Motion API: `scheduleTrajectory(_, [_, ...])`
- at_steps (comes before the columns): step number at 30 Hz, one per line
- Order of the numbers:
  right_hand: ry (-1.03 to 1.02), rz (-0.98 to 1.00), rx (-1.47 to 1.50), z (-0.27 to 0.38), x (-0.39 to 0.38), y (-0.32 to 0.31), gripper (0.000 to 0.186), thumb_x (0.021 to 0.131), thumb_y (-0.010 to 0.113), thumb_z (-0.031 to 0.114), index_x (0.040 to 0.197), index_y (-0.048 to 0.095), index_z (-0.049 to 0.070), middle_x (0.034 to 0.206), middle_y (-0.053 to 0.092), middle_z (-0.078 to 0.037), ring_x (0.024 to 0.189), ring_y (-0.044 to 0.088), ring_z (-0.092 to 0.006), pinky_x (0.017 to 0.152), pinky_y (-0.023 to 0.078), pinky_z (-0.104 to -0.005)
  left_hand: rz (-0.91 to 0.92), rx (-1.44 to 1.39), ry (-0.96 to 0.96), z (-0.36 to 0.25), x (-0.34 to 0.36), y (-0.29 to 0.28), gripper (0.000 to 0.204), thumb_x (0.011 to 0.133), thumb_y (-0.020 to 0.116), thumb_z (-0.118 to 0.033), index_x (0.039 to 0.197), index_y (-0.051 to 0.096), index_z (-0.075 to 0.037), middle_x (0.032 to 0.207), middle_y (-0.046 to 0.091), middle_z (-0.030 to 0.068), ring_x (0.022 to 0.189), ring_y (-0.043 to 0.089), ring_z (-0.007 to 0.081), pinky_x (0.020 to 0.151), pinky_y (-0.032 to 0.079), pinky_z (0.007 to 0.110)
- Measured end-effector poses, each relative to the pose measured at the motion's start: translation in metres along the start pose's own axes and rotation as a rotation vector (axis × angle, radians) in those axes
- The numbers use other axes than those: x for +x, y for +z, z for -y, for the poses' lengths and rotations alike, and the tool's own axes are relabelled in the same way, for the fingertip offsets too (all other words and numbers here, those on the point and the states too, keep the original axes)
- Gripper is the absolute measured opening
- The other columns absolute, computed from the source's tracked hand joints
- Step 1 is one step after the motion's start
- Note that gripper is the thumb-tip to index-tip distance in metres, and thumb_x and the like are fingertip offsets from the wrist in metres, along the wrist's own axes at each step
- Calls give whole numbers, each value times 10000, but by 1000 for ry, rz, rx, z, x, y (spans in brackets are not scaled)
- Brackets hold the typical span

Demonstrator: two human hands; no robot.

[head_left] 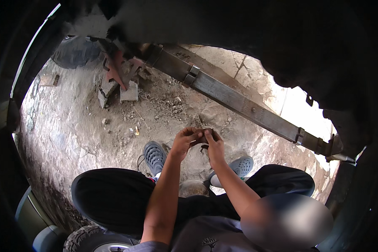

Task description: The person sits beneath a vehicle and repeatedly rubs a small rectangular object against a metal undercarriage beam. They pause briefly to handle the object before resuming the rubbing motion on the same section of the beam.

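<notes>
A person in dark trousers (109, 197) and a grey shirt (214, 235) squats with knees apart over rough, dusty ground (84, 126), both bare hands brought together in front of the body, above and between two grey shoes (154, 156) pierced with holes. The left hand (184, 140) and the right hand (214, 145) meet at the fingertips, thumbs and forefingers drawn close in a narrow pinch around a small dark piece (204, 146), which sits between the two hands, mostly hidden by the fingers; its kind is too small to tell. Beyond the hands, a long metal beam (227, 94) with clamped bands runs aslant from the upper middle down to the right, beneath a dark mass in deep shadow. Near the beam's upper end, a red metal stand (115, 72) rises beside broken concrete blocks (130, 91), with loose rubble (168, 107) scattered just to their right. A rounded, dull object (193, 187) shows between the legs, partly covered, and a treaded tyre (80, 240) fills the lower left edge.
</notes>
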State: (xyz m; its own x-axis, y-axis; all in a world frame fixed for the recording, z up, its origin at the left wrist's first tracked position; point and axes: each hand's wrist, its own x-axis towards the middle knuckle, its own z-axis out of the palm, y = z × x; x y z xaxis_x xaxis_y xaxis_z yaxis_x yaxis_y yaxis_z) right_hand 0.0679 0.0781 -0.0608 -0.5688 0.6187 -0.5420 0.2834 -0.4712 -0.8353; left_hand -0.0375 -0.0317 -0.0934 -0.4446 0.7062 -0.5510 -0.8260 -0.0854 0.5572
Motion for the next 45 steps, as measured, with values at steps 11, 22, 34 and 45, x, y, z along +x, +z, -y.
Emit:
scheduleTrajectory(11, [-87, 46, -34, 36, 2, -25, 244, 990, 751, 193, 1182, 744, 43, 1012, 764, -21, 897, 708, -119, 769, 552, -286, -57, 25, 36, -10, 9, 28, 250, 920, 782, -35, 1148, 684, -64, 1084, 747, 96, 984, 742, 220, 890, 622, 370])
scheduleTrajectory(22, [-358, -191, 56, 71, 12, -44, 277, 966, 784, 172, 1189, 736, 15, 1000, 747, -29, 843, 672, -105, 718, 528, -267, -198, 41, 201, -14, 24, 120, 295, 867, 808, -14, 1143, 710, 24, 1066, 764, 140, 905, 759, 220, 809, 629, 311])
scheduleTrajectory(34, [-453, -100, -79, 116, -34, -72, 292, 977, 729, 73, 1260, 717, 3, 1052, 776, -70, 929, 706, -109, 809, 557, -267, -210, 306, 498, -10, -36, 173, 316, 878, 737, 56, 1195, 735, 66, 1090, 787, 129, 989, 740, 172, 883, 580, 306])
scheduleTrajectory(45, [-459, 373, 38, 196, -53, -20, 281, 907, 796, 87, 1140, 703, -40, 979, 750, -71, 929, 691, -123, 823, 543, -296, -197, 937, 698, -140, -167, 198, 249, 948, 755, -61, 1196, 756, -42, 1027, 802, 158, 994, 793, 263, 826, 608, 304])
